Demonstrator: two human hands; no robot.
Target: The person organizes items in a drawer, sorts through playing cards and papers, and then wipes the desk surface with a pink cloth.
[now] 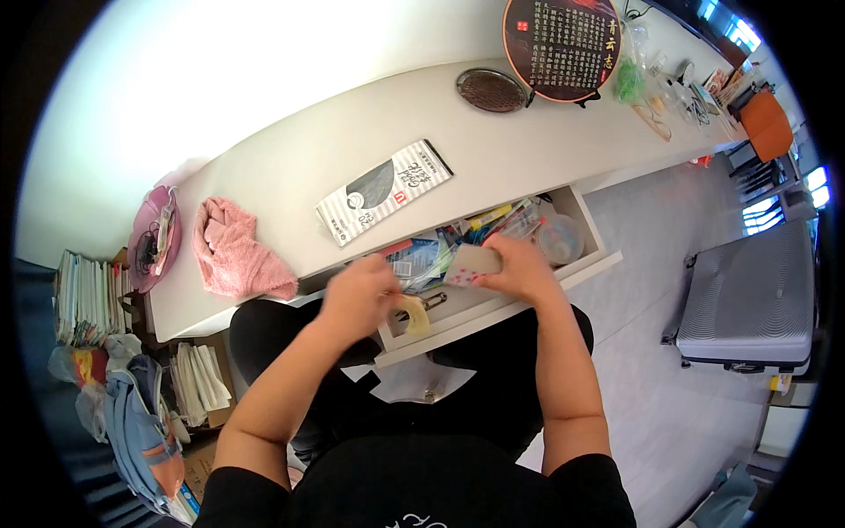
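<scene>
A drawer (493,310) stands pulled out from the desk, above my lap. My left hand (359,292), smeared by motion, is over its left front corner, with its fingers closed on a yellowish roll of tape (415,317). My right hand (521,267) grips a small pale flat block with pink flower marks (473,267), tilted over the drawer's middle. Beneath and behind the hands lie blue-and-clear plastic packets (421,261), a yellow pen-like item (489,217) and a round clear container (560,239) at the right end. The hands cover part of the contents.
On the white desk (308,176) lie a striped flat package (385,191), a crumpled pink cloth (231,251) and a pink basin (157,239). Farther back are a dark oval tray (491,91) and a round plaque (562,44). A grey suitcase (746,295) stands on the floor at right.
</scene>
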